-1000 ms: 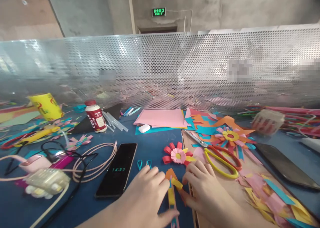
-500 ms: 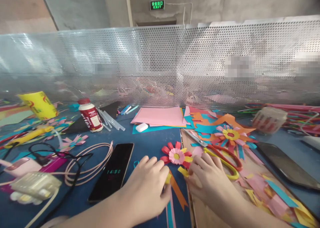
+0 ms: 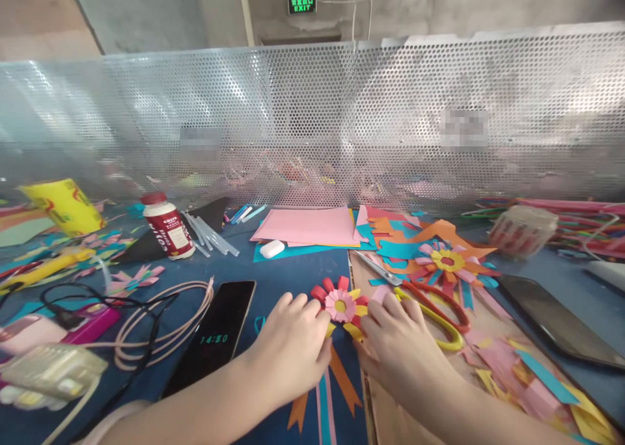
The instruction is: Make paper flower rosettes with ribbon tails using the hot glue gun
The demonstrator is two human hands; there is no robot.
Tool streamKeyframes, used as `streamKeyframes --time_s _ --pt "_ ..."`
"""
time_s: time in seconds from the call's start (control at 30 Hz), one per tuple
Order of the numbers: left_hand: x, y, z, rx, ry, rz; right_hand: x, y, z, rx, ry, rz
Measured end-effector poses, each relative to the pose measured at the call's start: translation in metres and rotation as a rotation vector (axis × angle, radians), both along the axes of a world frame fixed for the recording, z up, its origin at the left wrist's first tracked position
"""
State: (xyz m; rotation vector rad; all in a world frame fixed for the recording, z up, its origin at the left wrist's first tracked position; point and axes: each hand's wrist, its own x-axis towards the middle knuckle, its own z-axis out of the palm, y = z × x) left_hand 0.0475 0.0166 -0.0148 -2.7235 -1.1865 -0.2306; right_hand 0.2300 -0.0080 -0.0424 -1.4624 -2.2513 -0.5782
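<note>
Between my two hands lies a paper flower (image 3: 340,305) with red and yellow loop petals and a pink centre. My left hand (image 3: 299,344) has its fingers closed on a yellow paper loop at the flower's lower left; the fingertips are partly hidden. On the other side, my right hand (image 3: 398,341) pinches a yellow loop at the lower right. Orange paper tails (image 3: 346,380) and a blue-and-pink strip (image 3: 324,406) extend from below the flower towards me. Scissors (image 3: 454,331) with red and yellow handles lie just beyond my right hand.
A dark phone (image 3: 219,331) and a coiled pink cable (image 3: 141,308) lie to the left, near a bottle (image 3: 168,227). Pink paper sheets (image 3: 305,226) are stacked ahead, before a perforated metal screen (image 3: 312,120). Another paper flower (image 3: 446,261) and a second phone (image 3: 556,318) are right.
The view has shifted slightly. The flower's yellow loops sit closer under my fingers, and a second orange tail end now shows beneath my left hand.
</note>
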Motion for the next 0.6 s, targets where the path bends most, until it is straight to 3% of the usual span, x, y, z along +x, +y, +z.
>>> streamKeyframes --time_s 0.4,0.5,0.6 --pt "-0.008 -0.001 0.007 -0.040 0.009 0.088 0.000 -0.002 0.002 0.040 -0.005 0.003" --pt "-0.029 -0.009 0.019 -0.085 0.002 0.198 0.000 -0.005 0.008 0.033 0.025 0.043" --pt "-0.071 -0.014 0.037 -0.134 0.028 0.404 0.000 -0.001 0.012 0.010 0.048 0.092"
